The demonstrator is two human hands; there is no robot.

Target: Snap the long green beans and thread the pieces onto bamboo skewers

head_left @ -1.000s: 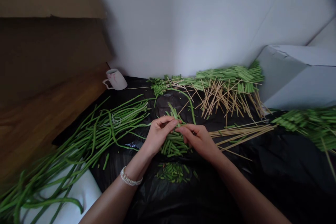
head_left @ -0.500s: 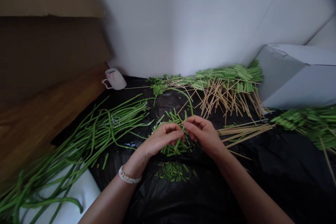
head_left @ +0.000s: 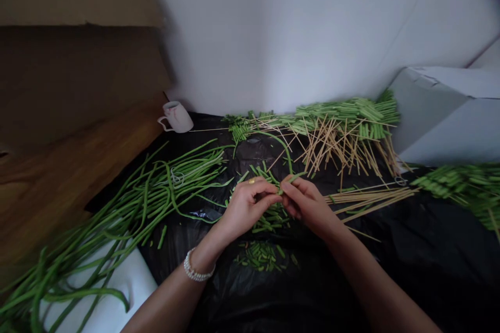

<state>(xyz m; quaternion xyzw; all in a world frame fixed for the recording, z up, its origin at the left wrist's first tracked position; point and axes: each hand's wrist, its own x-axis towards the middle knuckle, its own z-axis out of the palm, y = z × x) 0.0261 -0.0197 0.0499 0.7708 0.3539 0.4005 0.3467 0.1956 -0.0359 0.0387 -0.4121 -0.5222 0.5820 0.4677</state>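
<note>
My left hand [head_left: 247, 207] and right hand [head_left: 312, 204] meet at the centre of my dial, fingertips almost touching. On each, thumb and fingers are pinched nearly closed, and between them I have hold of a short green stem piece [head_left: 296, 176], its free end slanting up toward 1 o'clock. My fingers hide much of it. I wear a gold ring [head_left: 252, 181] on my left hand and a beaded bracelet [head_left: 195, 269] on that wrist.

Directly below my hands is a pile of cut pieces [head_left: 271, 222], and at 6 o'clock small green scraps [head_left: 261, 256] lie on the black plastic sheet [head_left: 250, 302]. Long green stems [head_left: 156, 190] sprawl from 9 toward 8 o'clock, partly over a white object [head_left: 138, 276] I can't make out. A mug [head_left: 179, 118] stands at 10 o'clock. At 1 o'clock, stem bundles [head_left: 344, 111] lie against the wall [head_left: 273, 26], with thin wooden sticks [head_left: 327, 145] poking out toward me. Loose sticks [head_left: 371, 200] point to 3 o'clock, where another green heap [head_left: 464, 183] lies farther out, near the white box [head_left: 437, 114] at 2.
</note>
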